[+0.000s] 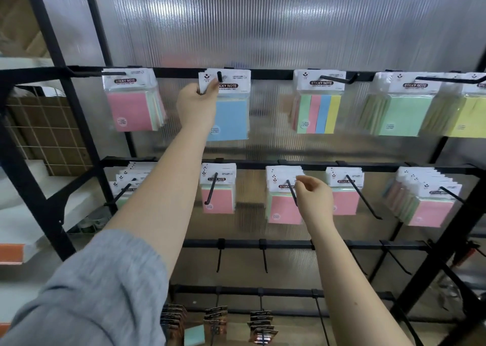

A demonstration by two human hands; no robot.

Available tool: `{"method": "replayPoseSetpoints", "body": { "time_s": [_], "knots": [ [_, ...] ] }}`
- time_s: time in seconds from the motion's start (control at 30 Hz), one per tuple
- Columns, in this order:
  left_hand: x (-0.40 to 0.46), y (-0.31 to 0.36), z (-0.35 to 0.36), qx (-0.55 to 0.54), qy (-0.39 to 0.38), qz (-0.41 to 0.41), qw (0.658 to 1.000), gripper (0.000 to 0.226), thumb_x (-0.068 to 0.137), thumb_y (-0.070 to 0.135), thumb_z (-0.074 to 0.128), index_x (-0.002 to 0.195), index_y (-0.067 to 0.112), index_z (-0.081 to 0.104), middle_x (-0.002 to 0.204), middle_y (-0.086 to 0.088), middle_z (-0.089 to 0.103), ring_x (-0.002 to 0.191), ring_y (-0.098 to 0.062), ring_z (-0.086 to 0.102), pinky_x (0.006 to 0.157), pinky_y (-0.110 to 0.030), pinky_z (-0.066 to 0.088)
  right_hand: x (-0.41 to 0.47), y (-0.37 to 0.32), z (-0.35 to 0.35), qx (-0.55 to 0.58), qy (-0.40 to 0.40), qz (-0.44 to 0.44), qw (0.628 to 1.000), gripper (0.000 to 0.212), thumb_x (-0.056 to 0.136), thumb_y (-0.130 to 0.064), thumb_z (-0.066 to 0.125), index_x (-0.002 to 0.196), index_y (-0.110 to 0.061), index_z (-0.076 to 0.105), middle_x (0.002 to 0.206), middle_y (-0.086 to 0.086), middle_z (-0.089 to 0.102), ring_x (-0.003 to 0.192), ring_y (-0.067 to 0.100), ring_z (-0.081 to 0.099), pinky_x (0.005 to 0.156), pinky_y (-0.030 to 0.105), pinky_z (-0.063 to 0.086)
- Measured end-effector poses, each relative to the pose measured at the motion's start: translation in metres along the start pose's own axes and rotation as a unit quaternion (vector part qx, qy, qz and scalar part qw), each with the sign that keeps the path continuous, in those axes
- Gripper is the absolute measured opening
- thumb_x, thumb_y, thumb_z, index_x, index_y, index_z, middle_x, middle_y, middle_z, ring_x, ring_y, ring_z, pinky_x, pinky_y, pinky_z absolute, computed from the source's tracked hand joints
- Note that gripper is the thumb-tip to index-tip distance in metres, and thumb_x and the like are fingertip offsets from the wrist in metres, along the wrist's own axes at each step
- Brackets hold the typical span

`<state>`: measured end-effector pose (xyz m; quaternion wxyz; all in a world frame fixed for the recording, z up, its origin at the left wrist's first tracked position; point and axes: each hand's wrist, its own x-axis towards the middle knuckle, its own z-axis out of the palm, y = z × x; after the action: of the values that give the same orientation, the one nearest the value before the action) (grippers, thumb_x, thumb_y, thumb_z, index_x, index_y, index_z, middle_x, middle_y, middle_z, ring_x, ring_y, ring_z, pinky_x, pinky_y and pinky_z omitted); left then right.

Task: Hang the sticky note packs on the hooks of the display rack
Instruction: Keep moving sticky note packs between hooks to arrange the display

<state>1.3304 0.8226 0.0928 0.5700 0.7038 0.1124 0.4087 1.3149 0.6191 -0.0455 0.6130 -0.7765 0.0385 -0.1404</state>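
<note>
Left hand pinches blue sticky note pack on hook; right hand hangs loose, empty.

Behind the grip, a ribbed translucent panel forms the back wall and glows with soft, diffuse daylight, brightest well above the grip. Far to the left of the grip, past black slanted metal struts, stands a brown cardboard box behind a pale wire grid, with white shelves above and below it. Low and left of the grip, an orange-edged board juts in from the edge.
</note>
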Motion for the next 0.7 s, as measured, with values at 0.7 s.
{"method": "replayPoseSetpoints", "body": {
  "time_s": [0.7],
  "knots": [
    [-0.028, -0.04, -0.005, 0.122, 0.023, -0.024, 0.992, 0.025, 0.097, 0.029, 0.049, 0.106, 0.007, 0.057, 0.093, 0.004, 0.054, 0.084, -0.013, 0.049, 0.07, -0.019, 0.032, 0.017, 0.017, 0.004, -0.003, -0.003, 0.038, 0.999, 0.022, 0.091, -0.009, 0.043, 0.105, -0.017, 0.06, 0.083, -0.001, 0.055, 0.079, 0.02, 0.05, 0.064, 0.026, 0.041]
  ]
}}
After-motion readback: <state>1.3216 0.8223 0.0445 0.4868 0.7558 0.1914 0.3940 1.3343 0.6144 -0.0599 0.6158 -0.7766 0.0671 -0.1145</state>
